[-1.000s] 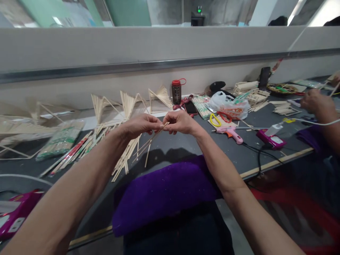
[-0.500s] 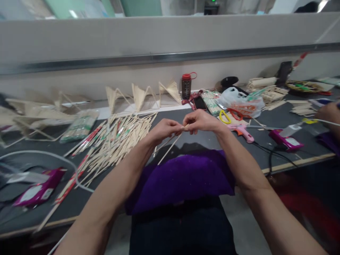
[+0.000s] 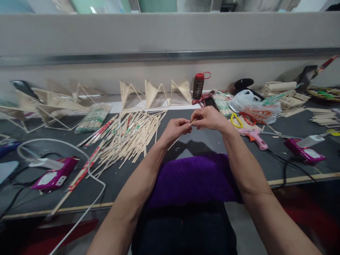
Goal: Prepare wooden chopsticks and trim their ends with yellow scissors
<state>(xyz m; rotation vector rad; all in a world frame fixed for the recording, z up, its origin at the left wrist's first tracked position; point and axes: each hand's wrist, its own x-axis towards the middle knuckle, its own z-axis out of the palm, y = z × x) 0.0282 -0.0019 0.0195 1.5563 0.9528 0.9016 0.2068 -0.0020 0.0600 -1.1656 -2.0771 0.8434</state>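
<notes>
My left hand [image 3: 176, 130] and my right hand [image 3: 209, 119] meet above the dark table, fingers pinched together at the tip of a thin wooden chopstick [image 3: 174, 143]. The chopstick slants down toward me from beneath my left fingers; its upper end is mostly hidden. Whether a second stick lies in the pinch, I cannot tell. A loose pile of chopsticks [image 3: 132, 136], some in printed wrappers, spreads left of my hands. Purple cloth [image 3: 191, 180] covers my lap just below them.
Twisted stick frames [image 3: 155, 94] stand along the wall beside a red-capped bottle [image 3: 198, 86]. To the right lie yellow-handled scissors [image 3: 236, 121], a pink glue gun [image 3: 253, 137] and a plastic bag [image 3: 248, 102]. A white cable [image 3: 97, 180] loops near a purple power strip [image 3: 55, 174] at left.
The view has swung left, so the table's things appear farther right. My hands stay together; the chopstick now shows less of its length below the left fingers. The co-worker's hand at right has left the view.
</notes>
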